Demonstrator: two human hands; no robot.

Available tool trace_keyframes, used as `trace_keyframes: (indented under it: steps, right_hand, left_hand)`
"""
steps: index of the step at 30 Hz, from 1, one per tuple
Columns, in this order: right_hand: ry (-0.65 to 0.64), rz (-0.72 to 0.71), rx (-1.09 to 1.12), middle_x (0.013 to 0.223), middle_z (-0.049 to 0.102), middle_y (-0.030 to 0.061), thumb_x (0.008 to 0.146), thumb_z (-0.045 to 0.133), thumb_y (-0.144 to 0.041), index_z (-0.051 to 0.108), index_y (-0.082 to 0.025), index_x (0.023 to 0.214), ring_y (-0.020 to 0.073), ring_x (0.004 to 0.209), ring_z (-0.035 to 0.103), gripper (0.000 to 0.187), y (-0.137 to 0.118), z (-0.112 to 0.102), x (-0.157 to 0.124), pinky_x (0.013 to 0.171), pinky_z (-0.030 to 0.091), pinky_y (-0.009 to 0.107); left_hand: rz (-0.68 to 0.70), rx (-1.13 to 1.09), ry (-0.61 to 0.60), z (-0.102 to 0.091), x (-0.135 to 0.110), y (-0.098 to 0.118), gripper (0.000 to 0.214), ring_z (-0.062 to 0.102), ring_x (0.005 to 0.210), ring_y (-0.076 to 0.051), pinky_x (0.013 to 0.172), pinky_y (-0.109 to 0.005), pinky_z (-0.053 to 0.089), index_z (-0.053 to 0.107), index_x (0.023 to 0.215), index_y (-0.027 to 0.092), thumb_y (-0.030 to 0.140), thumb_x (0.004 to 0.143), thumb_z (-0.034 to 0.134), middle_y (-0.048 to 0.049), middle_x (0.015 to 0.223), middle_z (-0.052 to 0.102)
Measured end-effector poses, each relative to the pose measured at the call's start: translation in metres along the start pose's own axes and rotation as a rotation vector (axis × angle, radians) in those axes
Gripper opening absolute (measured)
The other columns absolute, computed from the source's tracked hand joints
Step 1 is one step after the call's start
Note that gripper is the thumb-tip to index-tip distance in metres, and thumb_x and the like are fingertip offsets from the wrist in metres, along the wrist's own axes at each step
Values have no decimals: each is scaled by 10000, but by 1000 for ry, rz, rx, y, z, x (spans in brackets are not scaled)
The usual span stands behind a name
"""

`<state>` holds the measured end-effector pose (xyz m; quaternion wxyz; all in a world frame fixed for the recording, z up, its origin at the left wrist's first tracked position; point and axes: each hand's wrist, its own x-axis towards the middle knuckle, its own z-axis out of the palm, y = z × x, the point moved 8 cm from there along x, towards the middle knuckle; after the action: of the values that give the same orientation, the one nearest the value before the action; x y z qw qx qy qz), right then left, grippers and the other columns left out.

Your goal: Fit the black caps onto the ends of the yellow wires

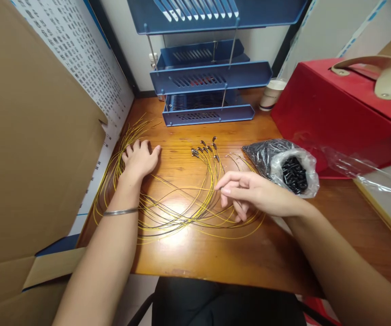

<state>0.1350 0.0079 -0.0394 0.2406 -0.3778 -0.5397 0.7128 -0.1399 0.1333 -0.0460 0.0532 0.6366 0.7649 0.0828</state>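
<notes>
Thin yellow and dark wires [200,210] lie in loose loops across the wooden table. My left hand [140,158] rests with fingers spread over the bundle's left part, near the loose wire ends. My right hand [250,192] is raised over the loops at the right, thumb and index finger pinched at a thin yellow wire; its other fingers curl loosely. Small black caps [212,147] sit on several wire ends grouped in the middle. Bare-looking wire ends [234,156] lie just beyond my right hand. Close by is an open plastic bag [275,156] of small black pieces [294,175].
A blue tiered tray rack [209,115] stands at the back. Beside it are a paper cup [272,94] and a red box [331,108] with a beige handle. A large cardboard panel [35,136] borders the left side. The table's front edge [216,280] is close to me.
</notes>
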Motion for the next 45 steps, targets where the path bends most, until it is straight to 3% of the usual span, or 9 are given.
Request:
trace_keyframes:
  steps: [4, 7, 9, 12, 15, 18, 27, 33, 45]
  right_hand:
    - [-113, 56, 9, 792, 710, 9, 908, 686, -431, 628, -179, 985, 82, 447, 606, 270, 2, 4, -5, 464, 548, 223]
    - [-94, 37, 11, 798, 706, 11, 905, 686, -431, 633, -177, 1000, 84, 449, 605, 276, 3, 3, -2, 471, 550, 230]
    - [37, -36, 25, 807, 703, 14, 892, 697, -430, 638, -178, 1011, 89, 458, 607, 285, 1, -6, 3, 467, 549, 234]
    - [354, -181, 87, 793, 689, 5, 840, 733, -413, 638, -177, 999, 80, 431, 554, 300, -3, -29, 7, 418, 524, 233]
    - [606, -256, 141, 781, 682, -4, 793, 747, -380, 628, -182, 972, 66, 389, 486, 292, -4, -48, 2, 348, 450, 219]
    - [717, -290, 172, 792, 682, -1, 785, 736, -360, 624, -195, 961, 67, 390, 474, 266, -7, -57, -3, 337, 419, 219]
    - [939, -419, 126, 921, 692, 25, 866, 660, -368, 582, -234, 988, 78, 450, 496, 198, -18, -71, -22, 378, 423, 233]
    - [970, -447, 141, 929, 690, 33, 874, 653, -359, 583, -233, 980, 66, 437, 452, 179, -19, -72, -25, 329, 276, 210]
    - [851, -347, 73, 829, 730, 32, 809, 705, -380, 614, -199, 949, 61, 406, 407, 246, -11, -64, -12, 359, 250, 214]
  left_hand:
    - [9, -1, 29, -4, -1, 1, 664, 341, 1440, -463, 1114, -685, 293, 550, 1378, 205, 646, 943, 310, -199, 1550, 448]
    - [11, -4, 48, -8, -1, 2, 619, 387, 1413, -456, 1101, -675, 323, 580, 1337, 197, 616, 942, 353, -205, 1516, 490]
    - [29, -15, 64, -12, -2, 5, 556, 479, 1340, -437, 1066, -635, 388, 621, 1278, 196, 574, 934, 401, -202, 1433, 573]
    - [58, -53, 134, -27, -5, 7, 448, 587, 1218, -392, 1025, -557, 455, 677, 1202, 184, 444, 934, 429, -177, 1292, 676]
    - [-69, -83, 238, -46, -10, -11, 429, 606, 1199, -368, 1022, -525, 463, 682, 1236, 196, 319, 928, 410, -161, 1271, 688]
    - [-272, -70, 193, -49, -14, -41, 491, 593, 1179, -422, 952, -579, 478, 644, 1326, 221, 352, 868, 526, -174, 1310, 654]
    - [-279, -35, 82, -39, -9, -59, 650, 560, 1146, -411, 894, -578, 469, 620, 1373, 212, 514, 798, 590, -134, 1242, 660]
    - [-298, -72, 139, -38, -5, -62, 505, 612, 1153, -445, 914, -616, 486, 721, 1222, 235, 342, 738, 625, -178, 1256, 693]
    - [-291, -72, 108, -35, -5, -55, 471, 591, 1227, -422, 969, -585, 467, 672, 1252, 195, 450, 926, 450, -215, 1321, 651]
